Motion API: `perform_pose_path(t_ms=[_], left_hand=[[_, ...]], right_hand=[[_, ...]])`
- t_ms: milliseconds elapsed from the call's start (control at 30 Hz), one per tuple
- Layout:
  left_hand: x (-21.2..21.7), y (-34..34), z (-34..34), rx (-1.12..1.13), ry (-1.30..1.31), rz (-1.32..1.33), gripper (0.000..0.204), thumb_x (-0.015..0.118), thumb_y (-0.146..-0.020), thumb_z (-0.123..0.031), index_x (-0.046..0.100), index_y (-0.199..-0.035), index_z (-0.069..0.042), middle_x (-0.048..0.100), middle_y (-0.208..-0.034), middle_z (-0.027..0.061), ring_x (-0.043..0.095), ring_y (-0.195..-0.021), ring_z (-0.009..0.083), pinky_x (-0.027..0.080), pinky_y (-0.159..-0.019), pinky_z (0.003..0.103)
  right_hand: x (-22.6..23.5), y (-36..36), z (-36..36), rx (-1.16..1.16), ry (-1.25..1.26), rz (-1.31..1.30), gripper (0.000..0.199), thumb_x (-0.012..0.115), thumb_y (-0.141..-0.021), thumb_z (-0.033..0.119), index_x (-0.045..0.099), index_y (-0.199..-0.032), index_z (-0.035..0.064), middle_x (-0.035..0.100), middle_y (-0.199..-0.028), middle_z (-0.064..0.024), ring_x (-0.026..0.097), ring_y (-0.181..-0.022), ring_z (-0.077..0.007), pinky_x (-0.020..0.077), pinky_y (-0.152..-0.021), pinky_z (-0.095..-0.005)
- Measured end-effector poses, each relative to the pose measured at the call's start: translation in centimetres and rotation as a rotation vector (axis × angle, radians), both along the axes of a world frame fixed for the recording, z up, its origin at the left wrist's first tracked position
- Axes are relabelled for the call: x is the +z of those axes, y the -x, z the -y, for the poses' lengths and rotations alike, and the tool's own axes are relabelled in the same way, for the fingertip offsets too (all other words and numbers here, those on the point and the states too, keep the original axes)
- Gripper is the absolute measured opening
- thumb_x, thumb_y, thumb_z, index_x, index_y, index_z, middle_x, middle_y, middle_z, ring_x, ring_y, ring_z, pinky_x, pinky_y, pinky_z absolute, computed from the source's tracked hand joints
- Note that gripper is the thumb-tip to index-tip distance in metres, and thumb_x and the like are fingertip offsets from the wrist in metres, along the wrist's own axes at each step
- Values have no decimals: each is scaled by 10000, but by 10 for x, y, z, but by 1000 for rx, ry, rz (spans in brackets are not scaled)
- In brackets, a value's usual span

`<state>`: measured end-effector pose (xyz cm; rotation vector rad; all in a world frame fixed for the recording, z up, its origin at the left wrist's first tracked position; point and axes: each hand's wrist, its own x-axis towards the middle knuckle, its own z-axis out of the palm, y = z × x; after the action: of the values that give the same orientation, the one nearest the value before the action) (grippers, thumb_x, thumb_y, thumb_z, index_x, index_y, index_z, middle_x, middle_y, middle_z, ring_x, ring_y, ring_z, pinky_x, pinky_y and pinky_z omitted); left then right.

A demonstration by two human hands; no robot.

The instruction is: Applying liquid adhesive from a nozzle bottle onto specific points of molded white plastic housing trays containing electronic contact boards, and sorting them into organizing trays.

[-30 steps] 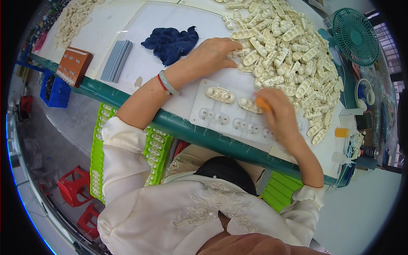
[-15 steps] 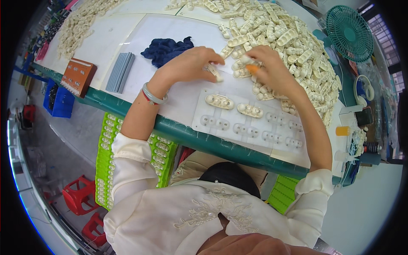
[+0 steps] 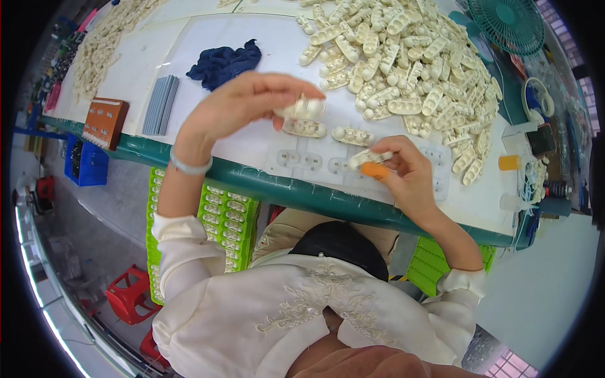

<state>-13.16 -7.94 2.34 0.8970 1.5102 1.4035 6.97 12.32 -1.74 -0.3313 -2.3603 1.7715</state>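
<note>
Hovering above the white flat moulded tray (image 3: 353, 167), my left hand (image 3: 242, 104) pinches a cream oblong plastic part (image 3: 301, 108) in its fingertips. My right hand (image 3: 403, 173), one finger capped in orange, grips another cream part (image 3: 368, 156) over the tray's near edge. I see a pile of cream parts (image 3: 409, 63) far right on the white green-edged table (image 3: 302, 192), and a dark blue cloth (image 3: 224, 62) far left.
</note>
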Motion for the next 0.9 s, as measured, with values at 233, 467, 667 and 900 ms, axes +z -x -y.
perform_pose_path(t_ms=[233,467,667,900], left_hand=[[-26,-68,20,170,111,-372,260,609,-840,-107,615,-1098,-73,599,-959,50,563,-825,111,459,-647,241],[-33,-76,21,224,70,-859,325,618,-807,-61,582,-1130,-65,535,-1042,102,547,-885,227,462,-748,300],[-40,-74,21,87,-31,-1027,410,661,-755,-96,561,-1151,-54,527,-1061,95,509,-951,277,449,-804,346],[-27,-60,14,162,-35,-1124,457,700,-720,-131,553,-1144,-47,536,-1008,115,523,-914,274,454,-777,351]], right_hand=[[-2,1,18,63,-648,-300,279,745,-661,125,611,-887,31,561,-919,-94,521,-769,-249,443,-648,-346],[1,1,7,77,-726,-301,298,738,-662,134,628,-923,43,542,-949,-96,501,-849,-273,431,-704,-360],[20,59,-58,229,-1254,-371,335,705,-682,115,606,-996,52,545,-1016,-73,482,-995,-256,389,-872,-362],[12,82,-77,426,-1103,-200,294,672,-721,96,582,-998,52,543,-1031,-69,444,-1080,-234,321,-954,-368]])
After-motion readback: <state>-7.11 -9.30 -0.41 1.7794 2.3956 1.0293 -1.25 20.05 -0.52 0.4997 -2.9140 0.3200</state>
